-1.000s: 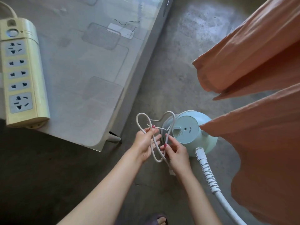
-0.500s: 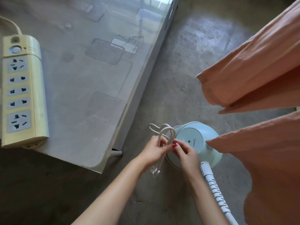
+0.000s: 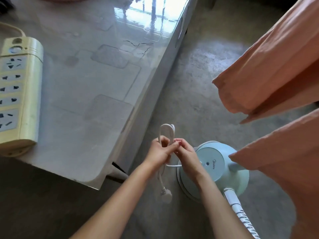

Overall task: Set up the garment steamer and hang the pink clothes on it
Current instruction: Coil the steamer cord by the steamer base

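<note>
Sorting out the power cord (image 3: 166, 135) — left hand (image 3: 158, 153) gripping the folded bundle, right hand (image 3: 185, 153) pinching at it just beside the pale-blue steamer base (image 3: 222, 169) on the floor, plug (image 3: 166, 193) dangling below. Probably next: freeing the loops and carrying the plug up to the power strip (image 3: 19, 90) on the table (image 3: 96, 104) — pink clothes (image 3: 276, 69) hanging at right.

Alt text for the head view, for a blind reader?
Both hands, left and right, grip a bundled white cord beside a pale blue steamer base on the floor. A yellow power strip lies on the table; pink cloth hangs right.
</note>
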